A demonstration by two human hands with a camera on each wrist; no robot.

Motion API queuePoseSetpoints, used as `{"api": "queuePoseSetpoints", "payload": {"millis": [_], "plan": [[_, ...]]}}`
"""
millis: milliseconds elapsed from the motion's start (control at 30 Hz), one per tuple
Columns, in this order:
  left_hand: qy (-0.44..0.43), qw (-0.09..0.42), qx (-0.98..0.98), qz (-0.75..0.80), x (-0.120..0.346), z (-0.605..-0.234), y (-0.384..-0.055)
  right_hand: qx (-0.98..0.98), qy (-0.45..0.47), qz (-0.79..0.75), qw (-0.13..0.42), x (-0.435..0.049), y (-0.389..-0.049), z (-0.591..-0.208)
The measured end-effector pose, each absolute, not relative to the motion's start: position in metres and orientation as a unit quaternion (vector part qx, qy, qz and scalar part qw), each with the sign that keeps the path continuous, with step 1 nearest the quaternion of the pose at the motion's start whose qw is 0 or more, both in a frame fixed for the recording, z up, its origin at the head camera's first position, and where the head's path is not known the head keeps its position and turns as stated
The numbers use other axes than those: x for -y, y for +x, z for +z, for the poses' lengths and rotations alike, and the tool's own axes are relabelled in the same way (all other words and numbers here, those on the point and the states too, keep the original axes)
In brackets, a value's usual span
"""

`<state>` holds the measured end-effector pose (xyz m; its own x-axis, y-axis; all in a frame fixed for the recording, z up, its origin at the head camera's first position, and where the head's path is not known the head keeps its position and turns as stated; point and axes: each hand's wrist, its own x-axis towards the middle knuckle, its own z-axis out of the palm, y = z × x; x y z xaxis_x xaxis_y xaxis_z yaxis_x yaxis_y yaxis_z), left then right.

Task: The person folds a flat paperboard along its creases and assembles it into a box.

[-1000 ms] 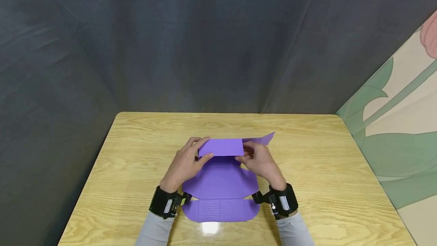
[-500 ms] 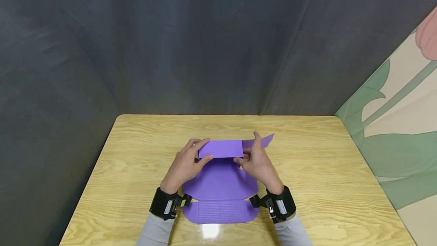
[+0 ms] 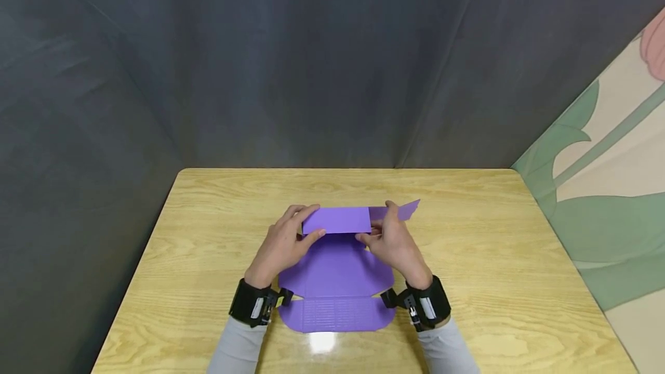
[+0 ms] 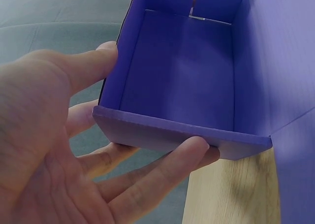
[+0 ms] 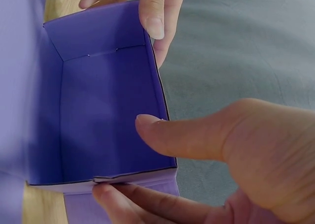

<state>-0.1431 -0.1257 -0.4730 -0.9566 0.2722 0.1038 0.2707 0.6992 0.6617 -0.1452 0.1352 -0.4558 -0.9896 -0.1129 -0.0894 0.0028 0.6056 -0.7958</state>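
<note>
A partly folded purple cardboard box (image 3: pixel 336 220) stands on its side, with its open tray part (image 4: pixel 179 71) facing the person. My left hand (image 3: pixel 280 245) grips the left end, thumb on the top wall's near edge and fingers on the outside of the end wall (image 4: pixel 182 138). At the right end my right hand (image 3: pixel 395 242) holds the box, thumb over the wall edge and fingers against the outer side. One right finger sticks up in front of an unfolded side flap (image 3: pixel 409 209) that points out to the right. Inside the tray nothing shows.
The box's lid panel (image 3: pixel 337 273) lies flat toward the person, ending in a round-cornered flap (image 3: pixel 337 314) near the front. All of it rests on a wood-grain table (image 3: pixel 493 258). A dark curtain (image 3: pixel 332 62) hangs behind; patterned cloth (image 3: pixel 618 229) is at the right.
My right hand has raised one finger up in front of the side flap and turned slightly. My left hand and the box stay nearly in place.
</note>
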Motion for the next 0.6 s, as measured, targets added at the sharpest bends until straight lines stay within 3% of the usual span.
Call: {"api": "queuePoseSetpoints", "payload": {"millis": [600], "plan": [[0.144, 0.0, -0.919, 0.367, 0.1258, -0.4737, -0.1428, -0.907, -0.04, -0.41, 0.086, -0.1391, -0.1444, -0.4503]]}}
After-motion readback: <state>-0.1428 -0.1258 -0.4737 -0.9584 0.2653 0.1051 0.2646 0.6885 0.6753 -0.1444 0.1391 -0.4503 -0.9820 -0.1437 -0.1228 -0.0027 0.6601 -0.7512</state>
